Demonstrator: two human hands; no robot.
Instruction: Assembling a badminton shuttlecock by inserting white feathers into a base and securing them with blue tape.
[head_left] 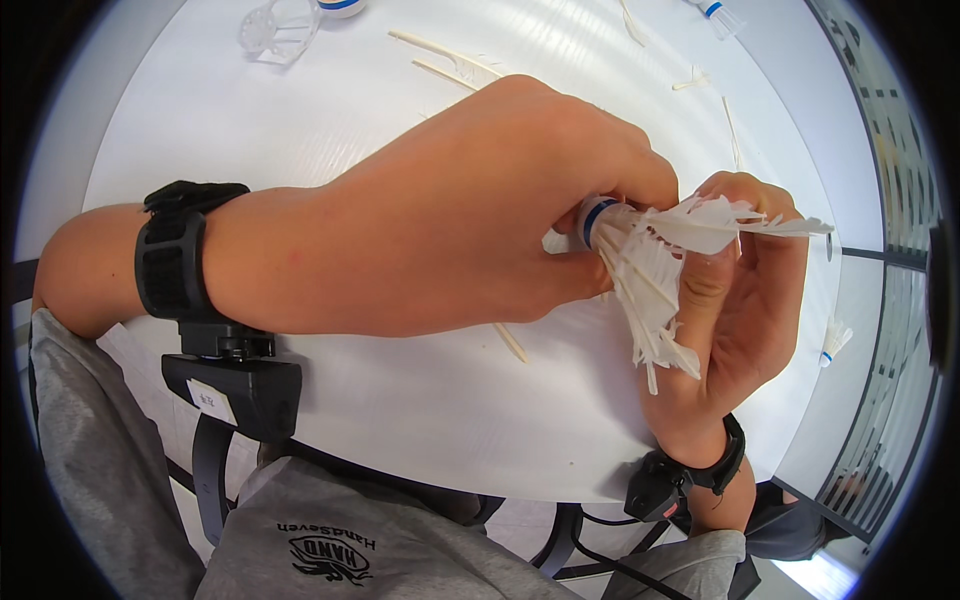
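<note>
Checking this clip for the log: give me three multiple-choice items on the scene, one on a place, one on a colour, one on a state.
1. Where is the shuttlecock?
A. Held between both hands above the table
B. Lying on the floor
C. Resting on the lap

2. What colour is the band round its cork end?
A. Red
B. Blue
C. Green

3. What state are its feathers in?
A. Neat and whole
B. Tattered and splayed
C. Wrapped in film

Key: 1 A, the left hand grips the cork end and the right hand the feathers, over the white round table. 2 B, a blue stripe shows at the cork. 3 B, the white vanes are ragged and spread apart.
</note>
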